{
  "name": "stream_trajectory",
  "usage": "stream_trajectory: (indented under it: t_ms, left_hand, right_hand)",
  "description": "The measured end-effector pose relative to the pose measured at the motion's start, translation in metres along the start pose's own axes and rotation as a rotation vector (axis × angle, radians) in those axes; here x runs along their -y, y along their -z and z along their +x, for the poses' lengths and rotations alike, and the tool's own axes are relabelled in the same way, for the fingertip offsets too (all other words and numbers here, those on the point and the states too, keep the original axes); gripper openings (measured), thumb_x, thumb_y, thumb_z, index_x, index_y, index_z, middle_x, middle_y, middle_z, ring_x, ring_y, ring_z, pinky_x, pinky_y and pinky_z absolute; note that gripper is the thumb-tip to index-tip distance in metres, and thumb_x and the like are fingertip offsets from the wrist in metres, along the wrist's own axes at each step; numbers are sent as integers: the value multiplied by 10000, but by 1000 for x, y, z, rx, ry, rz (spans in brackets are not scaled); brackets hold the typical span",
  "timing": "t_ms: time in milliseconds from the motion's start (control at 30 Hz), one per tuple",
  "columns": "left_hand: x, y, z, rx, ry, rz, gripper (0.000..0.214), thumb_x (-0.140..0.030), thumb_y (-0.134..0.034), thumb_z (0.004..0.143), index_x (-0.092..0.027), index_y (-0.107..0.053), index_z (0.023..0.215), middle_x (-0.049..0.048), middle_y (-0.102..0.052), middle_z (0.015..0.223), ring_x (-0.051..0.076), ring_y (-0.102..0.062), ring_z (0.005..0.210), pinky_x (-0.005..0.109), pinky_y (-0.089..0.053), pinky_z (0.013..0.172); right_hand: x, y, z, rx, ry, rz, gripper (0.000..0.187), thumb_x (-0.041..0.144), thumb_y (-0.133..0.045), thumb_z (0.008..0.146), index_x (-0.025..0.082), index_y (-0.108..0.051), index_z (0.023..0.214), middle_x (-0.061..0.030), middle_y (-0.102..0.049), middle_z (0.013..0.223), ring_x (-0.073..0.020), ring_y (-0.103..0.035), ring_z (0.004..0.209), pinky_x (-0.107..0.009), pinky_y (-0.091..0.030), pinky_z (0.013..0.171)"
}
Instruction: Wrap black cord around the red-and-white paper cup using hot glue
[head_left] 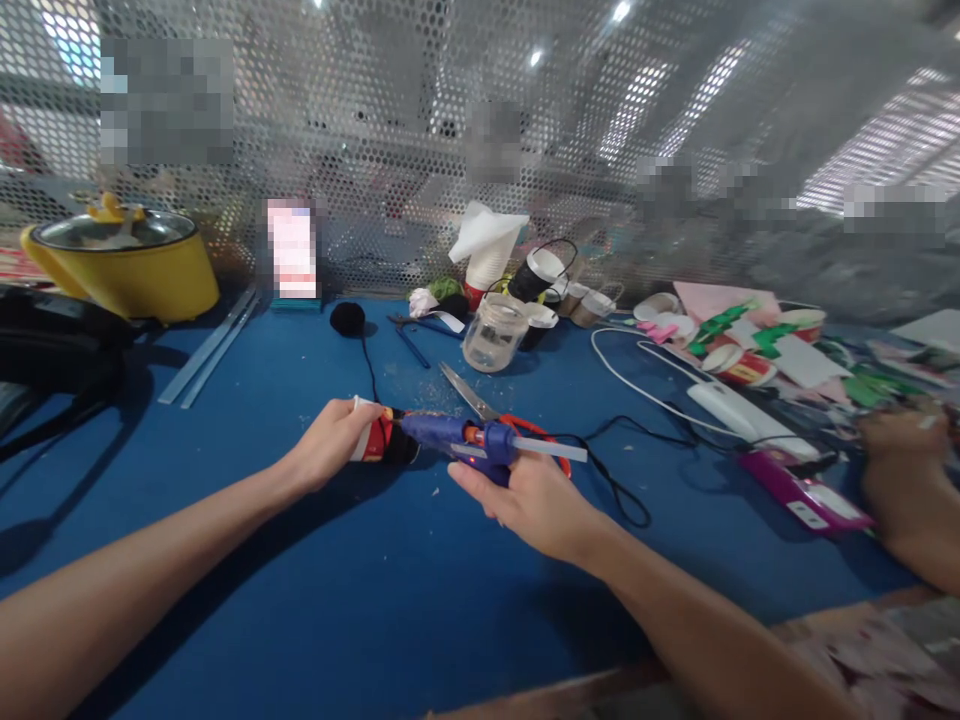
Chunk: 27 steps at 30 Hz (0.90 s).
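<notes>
A yellow pot [127,262], clear jar [495,333] and scissors [480,402] sit on the blue table [300,600].

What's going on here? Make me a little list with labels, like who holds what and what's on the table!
left hand: holds a small red and white cup lying on its side
right hand: holds a blue glue gun, nozzle pointing at the cup
under the glue gun: scissors with orange handles
table: blue cloth top
behind the hands: clear jar, black yarn ball, paper cups
far left: yellow pot with a lid
far right: another person's hand, pink phone, white cable
</notes>
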<state>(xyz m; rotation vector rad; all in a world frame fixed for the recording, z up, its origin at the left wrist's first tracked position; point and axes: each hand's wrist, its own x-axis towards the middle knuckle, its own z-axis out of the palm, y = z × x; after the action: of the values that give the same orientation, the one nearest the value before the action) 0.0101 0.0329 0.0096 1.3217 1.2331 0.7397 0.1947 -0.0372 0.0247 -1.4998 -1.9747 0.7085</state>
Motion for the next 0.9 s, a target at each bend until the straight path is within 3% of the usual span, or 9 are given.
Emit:
stream_trajectory:
  t_ms: [433, 667, 900]
  left_hand:
    - [9, 1, 2, -26, -54, -17, 257, -339, -417, 648, -113, -534, 614, -8, -490, 497, 111, -444, 451, 221, -321, 451]
    - [7, -1, 2, -38, -40, -24, 242, -330, -419, 638, -117, -530, 609, -3, -495, 495, 114, -448, 443, 218, -323, 436]
    - [11, 0, 4, -57, -54, 4, 257, -355, -429, 631, -122, -529, 590, -15, -484, 470, 109, -440, 424, 219, -318, 430]
  right_hand:
    - [10, 4, -5, 37, 54, -194, 273, 381, -389, 767, 203, -544, 630, 19, -479, 404, -153, -535, 501, -252, -393, 515]
    - [8, 3, -5, -31, 175, -341, 246, 363, -397, 767, 171, -542, 815, -42, -590, 731, -170, -552, 706, -250, -409, 627]
    - [7, 3, -5, 1, 194, -337, 221, 357, -394, 773, 185, -529, 801, -25, -588, 735, -151, -550, 684, -230, -412, 619]
